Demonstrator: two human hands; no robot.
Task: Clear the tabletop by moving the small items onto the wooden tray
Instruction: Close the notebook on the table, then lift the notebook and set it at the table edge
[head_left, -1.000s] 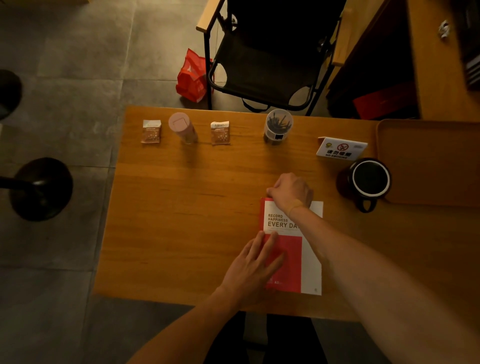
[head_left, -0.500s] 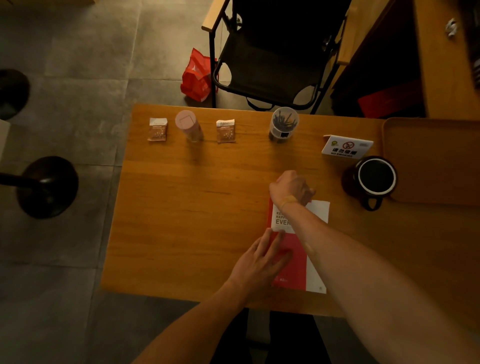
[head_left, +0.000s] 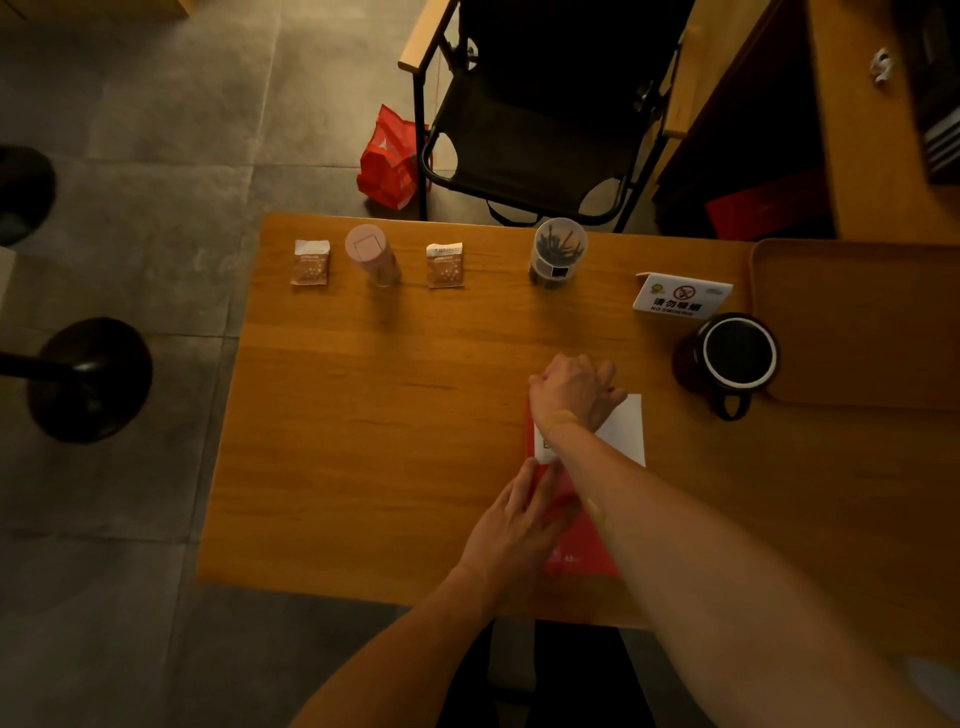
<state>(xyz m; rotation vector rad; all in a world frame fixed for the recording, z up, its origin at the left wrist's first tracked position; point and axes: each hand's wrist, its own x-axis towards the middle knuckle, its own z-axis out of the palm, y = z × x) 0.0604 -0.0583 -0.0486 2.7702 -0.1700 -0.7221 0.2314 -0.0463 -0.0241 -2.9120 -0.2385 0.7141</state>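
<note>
A red and white booklet (head_left: 621, 431) lies on the wooden table (head_left: 374, 415) near its front edge. My right hand (head_left: 576, 387) sits at the booklet's far edge with fingers curled over it. My left hand (head_left: 519, 525) lies flat on the booklet's red lower left part. The wooden tray (head_left: 857, 322) rests at the table's right end with nothing visible on it. Along the far edge stand two brown sachets (head_left: 310, 261) (head_left: 444, 265), a pink bottle (head_left: 371, 254), a clear jar of dark sticks (head_left: 557, 252) and a no-smoking sign (head_left: 680, 296). A dark mug (head_left: 735, 358) stands against the tray's left rim.
A black folding chair (head_left: 535, 130) stands behind the table, with a red bag (head_left: 389, 158) on the floor beside it. A round black stool (head_left: 88, 379) is off to the left. A wooden cabinet (head_left: 883, 156) fills the upper right.
My right forearm has slid over the booklet and now covers most of its printed title. My left hand stays flat on the red part. The other items have not moved.
</note>
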